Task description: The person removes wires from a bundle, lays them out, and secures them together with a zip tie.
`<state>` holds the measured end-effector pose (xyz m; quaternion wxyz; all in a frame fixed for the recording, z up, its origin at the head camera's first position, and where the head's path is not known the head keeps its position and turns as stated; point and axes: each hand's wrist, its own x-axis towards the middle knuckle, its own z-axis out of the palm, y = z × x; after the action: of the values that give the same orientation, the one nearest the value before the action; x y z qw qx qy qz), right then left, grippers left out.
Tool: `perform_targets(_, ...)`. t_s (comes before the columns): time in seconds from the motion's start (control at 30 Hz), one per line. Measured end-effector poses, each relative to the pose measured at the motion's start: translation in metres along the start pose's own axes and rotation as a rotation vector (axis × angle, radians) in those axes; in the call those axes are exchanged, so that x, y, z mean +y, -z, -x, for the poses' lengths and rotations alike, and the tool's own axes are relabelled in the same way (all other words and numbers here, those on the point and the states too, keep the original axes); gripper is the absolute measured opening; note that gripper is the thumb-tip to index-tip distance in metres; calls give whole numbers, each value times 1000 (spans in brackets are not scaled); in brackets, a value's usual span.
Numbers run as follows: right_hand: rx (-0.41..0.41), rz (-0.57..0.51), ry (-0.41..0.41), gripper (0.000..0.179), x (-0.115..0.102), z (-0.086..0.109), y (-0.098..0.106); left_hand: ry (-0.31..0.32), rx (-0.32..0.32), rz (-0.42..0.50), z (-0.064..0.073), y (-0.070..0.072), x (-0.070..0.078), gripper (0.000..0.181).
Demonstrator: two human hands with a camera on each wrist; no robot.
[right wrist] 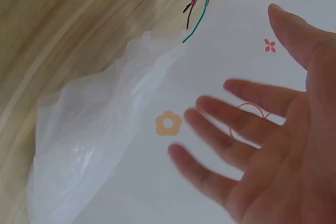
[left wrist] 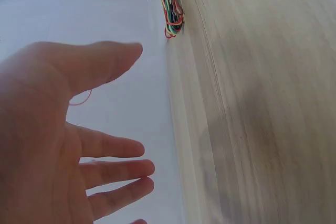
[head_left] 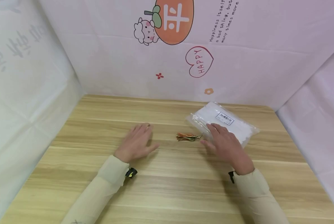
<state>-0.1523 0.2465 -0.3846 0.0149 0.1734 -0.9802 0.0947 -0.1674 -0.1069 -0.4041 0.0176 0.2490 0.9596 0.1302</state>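
A small bundle of thin coloured wires (head_left: pixel 188 137), red, green, yellow and dark, lies on the wooden table between the two hands. My left hand (head_left: pixel 136 141) is to the left of the bundle, fingers spread and nothing in them; its palm shows in the left wrist view, with the wires (left wrist: pixel 172 10) beyond the thumb. On the other side, my right hand (head_left: pixel 226 144) hovers by the near left edge of a clear plastic bag (head_left: pixel 240 124) with white contents and a barcode label. In the right wrist view its fingers are spread and hold nothing, with the bag (right wrist: pixel 89 129) alongside.
The wooden table (head_left: pixel 167 193) has a light grain and runs back to a white printed cloth (head_left: pixel 122 68). More white cloth hangs at the left (head_left: pixel 24 93) and right sides. Both wrists wear dark straps below beige sleeves.
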Motion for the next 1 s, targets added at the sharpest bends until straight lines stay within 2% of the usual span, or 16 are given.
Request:
perform_targets(0.1,22,0,34,66,2,-4,0,-29,16,-6,-6,0,2,71)
perform_targets(0.27,33,-10,90,55,6,-10,-1,-49,36,7,-15,-2,8,45)
perform_targets(0.33,34,-15,112,51,6,-13,-1,-54,32,9,-18,-2,10,40)
perform_targets(0.63,37,-58,198,35,11,-27,-10,-101,-27,2,-41,-7,23,51)
perform_targets(0.8,31,-69,206,29,13,-32,-15,-130,-53,-15,-55,-10,35,51)
perform_targets(1.0,13,-64,198,23,14,-36,-18,-158,-96,-75,-74,-19,52,43)
